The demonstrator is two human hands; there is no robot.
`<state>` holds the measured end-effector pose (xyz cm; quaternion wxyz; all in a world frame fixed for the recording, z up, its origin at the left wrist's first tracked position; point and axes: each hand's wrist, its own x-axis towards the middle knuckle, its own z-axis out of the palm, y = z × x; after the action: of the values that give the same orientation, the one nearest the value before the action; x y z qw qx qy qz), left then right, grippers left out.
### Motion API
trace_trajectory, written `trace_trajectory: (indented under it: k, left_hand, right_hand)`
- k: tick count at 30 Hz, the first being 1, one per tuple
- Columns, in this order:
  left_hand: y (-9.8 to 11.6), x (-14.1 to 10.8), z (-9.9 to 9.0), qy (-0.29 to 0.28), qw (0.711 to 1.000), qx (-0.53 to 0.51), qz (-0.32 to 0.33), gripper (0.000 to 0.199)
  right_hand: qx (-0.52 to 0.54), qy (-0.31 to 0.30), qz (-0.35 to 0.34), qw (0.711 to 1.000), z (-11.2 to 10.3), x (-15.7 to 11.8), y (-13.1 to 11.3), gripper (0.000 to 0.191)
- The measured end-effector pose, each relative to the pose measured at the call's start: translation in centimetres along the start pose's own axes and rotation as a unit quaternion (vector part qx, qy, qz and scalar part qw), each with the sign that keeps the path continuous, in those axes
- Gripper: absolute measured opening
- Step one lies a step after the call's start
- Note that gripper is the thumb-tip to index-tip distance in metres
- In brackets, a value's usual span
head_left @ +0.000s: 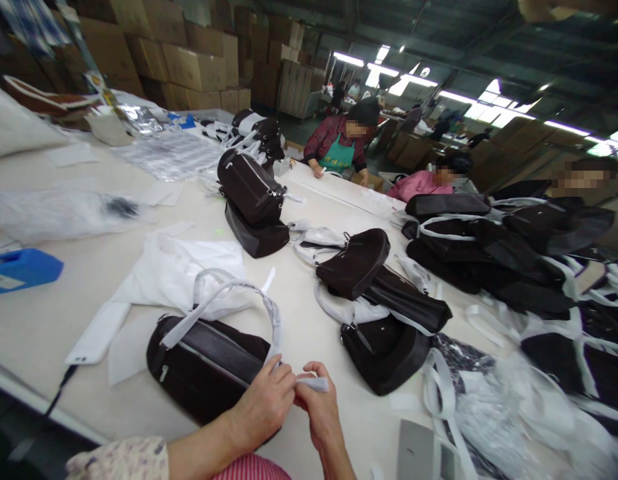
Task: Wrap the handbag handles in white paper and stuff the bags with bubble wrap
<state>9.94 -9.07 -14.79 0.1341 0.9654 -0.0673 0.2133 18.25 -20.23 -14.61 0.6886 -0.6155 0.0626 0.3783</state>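
Dark brown fabric handbag (203, 373), lower left of centre, slants upper left to lower right on worktop (333, 433). Left hand (266, 400), nearer, touches its right end, fingers curled, hold unclear; right hand (319, 403) pinches thin white strip (316, 383).

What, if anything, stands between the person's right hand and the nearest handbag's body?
The left hand does: it sits over the dark handbag, beside the right hand, which holds a white strip.

On the table (299, 333) before you lies a handbag (203, 367), with a power strip (99, 337) to its left, a stack of bags (379, 310) to its right, and another bag stack (253, 200) behind it, near the plastic sheets (163, 157).
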Motion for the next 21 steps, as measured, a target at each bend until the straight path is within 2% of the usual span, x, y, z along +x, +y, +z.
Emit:
trace_trajectory:
  k: [3, 9, 14, 17, 19, 21]
  left_hand:
    - [0.5, -0.5, 1.0, 0.004, 1.000, 0.029, 0.006, 0.017]
    - [1.4, -0.8, 1.5, -0.057, 0.987, 0.137, 0.061, 0.022]
    - [1.3, -1.5, 1.0, -0.114, 0.974, 0.166, 0.101, 0.029]
    - [1.0, -1.1, 0.3, -0.132, 0.981, 0.110, 0.086, 0.024]
    - [0.7, -0.6, -0.5, -0.125, 0.992, 0.014, 0.026, 0.016]
    - [0.3, 0.1, -1.3, -0.095, 0.987, -0.114, -0.060, 0.012]
  right_hand:
    - [-0.007, 0.014, 0.010, 1.000, 0.1, 0.2, -0.4, 0.045]
    - [-0.004, 0.056, 0.011, 0.998, 0.0, 0.6, -0.5, 0.044]
    - [-0.011, 0.064, 0.027, 0.998, -0.4, 0.9, -0.5, 0.051]
    - [-0.035, 0.060, 0.021, 0.997, -0.5, 1.1, -0.8, 0.052]
    - [-0.057, 0.060, 0.005, 0.997, -0.6, 1.3, -1.1, 0.053]
    - [-0.081, 0.063, -0.016, 0.995, -0.8, 1.3, -1.4, 0.052]
